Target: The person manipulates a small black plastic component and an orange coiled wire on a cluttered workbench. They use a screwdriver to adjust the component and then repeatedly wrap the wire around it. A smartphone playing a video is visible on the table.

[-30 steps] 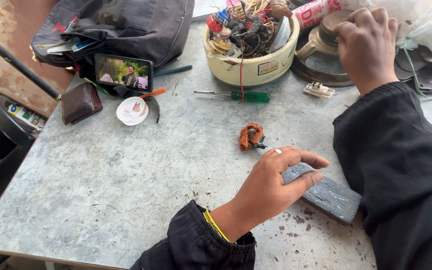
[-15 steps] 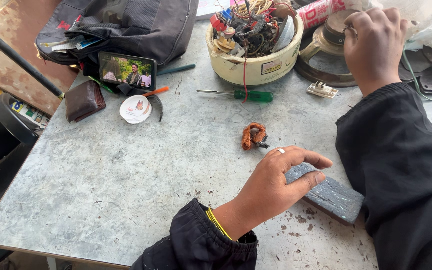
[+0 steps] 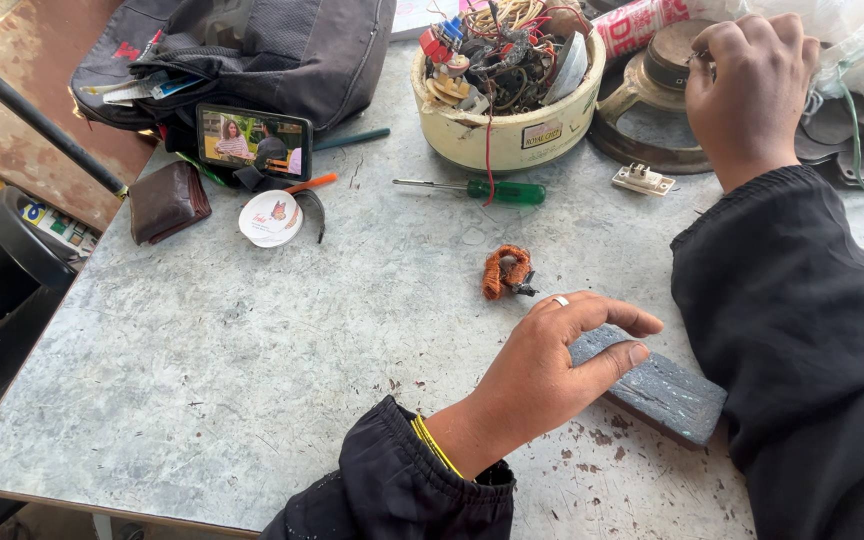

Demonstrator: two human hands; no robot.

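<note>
My left hand (image 3: 547,370) rests on the near end of a grey rectangular block (image 3: 664,392) lying on the grey metal table (image 3: 252,350), fingers spread over it, a ring on one finger. A small orange copper coil (image 3: 507,270) lies just beyond the fingers. My right hand (image 3: 747,85) is at the back right, fingers curled on a round brownish metal part (image 3: 652,95); what the fingertips grip is hidden.
A cream tub (image 3: 507,125) full of wires and parts stands at the back. A green screwdriver (image 3: 482,188), white connector (image 3: 642,180), round white lid (image 3: 272,218), brown wallet (image 3: 165,202), lit phone (image 3: 254,140) and dark bag (image 3: 262,50) are on the table.
The camera has shifted slightly; both hands stay where they were, the left on the grey block, the right on the round metal part.
</note>
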